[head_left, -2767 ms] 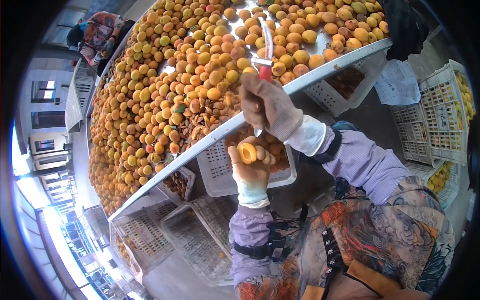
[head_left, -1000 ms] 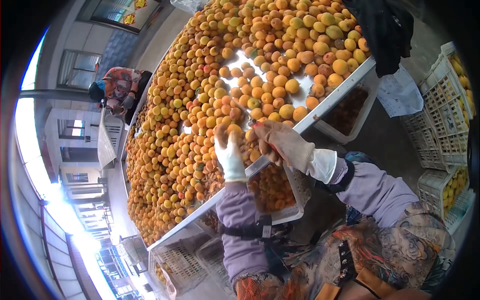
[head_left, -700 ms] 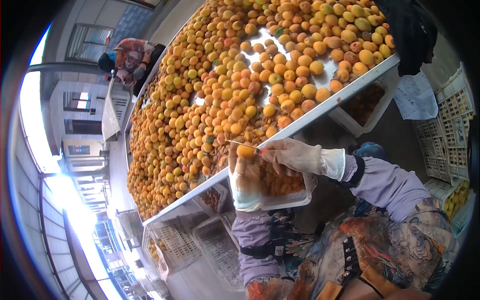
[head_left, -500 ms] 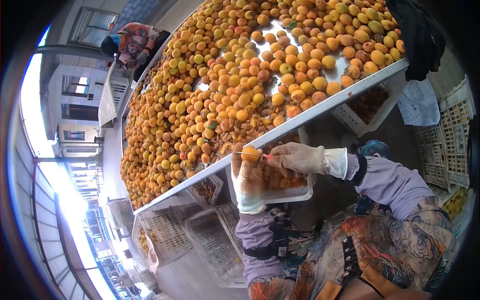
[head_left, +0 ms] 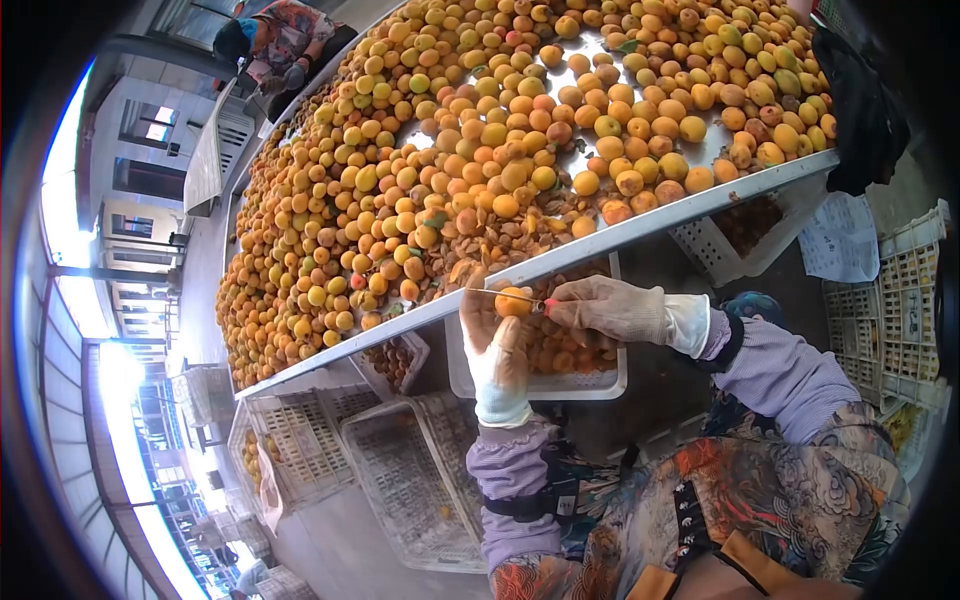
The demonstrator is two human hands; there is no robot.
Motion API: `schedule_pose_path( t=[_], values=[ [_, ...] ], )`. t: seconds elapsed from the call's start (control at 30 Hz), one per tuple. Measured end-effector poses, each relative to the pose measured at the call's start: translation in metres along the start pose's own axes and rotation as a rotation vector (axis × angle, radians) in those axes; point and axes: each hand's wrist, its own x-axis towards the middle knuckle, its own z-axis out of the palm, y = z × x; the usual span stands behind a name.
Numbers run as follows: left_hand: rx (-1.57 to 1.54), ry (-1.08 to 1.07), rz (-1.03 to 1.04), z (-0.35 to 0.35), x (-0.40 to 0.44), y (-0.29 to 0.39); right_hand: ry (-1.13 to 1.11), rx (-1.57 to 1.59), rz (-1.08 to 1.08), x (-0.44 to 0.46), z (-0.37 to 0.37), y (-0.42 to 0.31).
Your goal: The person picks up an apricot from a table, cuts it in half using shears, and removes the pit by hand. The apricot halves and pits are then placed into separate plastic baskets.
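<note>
My gloved left hand (head_left: 494,362) holds an orange-yellow apricot (head_left: 513,302) between thumb and fingers, near the table's front rim. My gloved right hand (head_left: 615,312) is closed on the red handle of a thin metal tool (head_left: 549,305). Its narrow shaft reaches left across the apricot toward my left fingers; whether it is a blade or a pick I cannot tell. Beneath both hands stands a white plastic crate (head_left: 575,388) with apricot pieces in it. Heaped apricots (head_left: 390,210) cover much of the metal table (head_left: 640,222), with brown, split pieces (head_left: 500,238) along the rim.
Another person (head_left: 285,45) works at the table's far left side. Crates stand below: a smaller one with fruit (head_left: 420,355), a stacked pair (head_left: 400,500) at lower left, and several (head_left: 880,330) at right. A black cloth or bag (head_left: 860,110) hangs at the table's right end.
The view has shifted slightly. The fingers of my left hand have opened out somewhat beside the apricot. The tool still lies across the fruit, held by my right hand.
</note>
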Motion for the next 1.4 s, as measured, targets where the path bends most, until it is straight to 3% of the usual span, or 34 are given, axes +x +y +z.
schedule_pose_path(
  t=[0.27, 0.43, 0.7, 0.97, 1.13, 1.33, 1.4],
  values=[
    [-0.140, 0.014, -0.033, 0.000, -0.002, -0.001, -0.015, -0.019, -0.038, -0.001, -0.003, 0.003],
    [-0.063, -0.004, -0.001, -0.002, -0.001, -0.001, -0.004, -0.006, -0.009, -0.005, -0.002, 0.001],
    [-0.059, -0.019, -0.026, -0.005, -0.002, 0.000, -0.072, 0.052, -0.156, 0.006, -0.004, 0.025],
    [-0.148, 0.031, -0.048, 0.003, -0.005, -0.002, -0.014, 0.076, -0.093, 0.002, 0.007, 0.014],
    [0.109, 0.027, 0.023, -0.008, -0.006, -0.008, 0.016, 0.101, -0.105, 0.002, 0.023, 0.014],
    [-0.034, 0.081, -0.055, -0.002, -0.005, -0.012, 0.077, 0.226, -0.151, 0.013, 0.029, 0.036],
    [-0.042, 0.089, -0.046, 0.000, -0.004, -0.014, 0.074, 0.171, -0.027, 0.006, 0.027, 0.026]
  ],
)
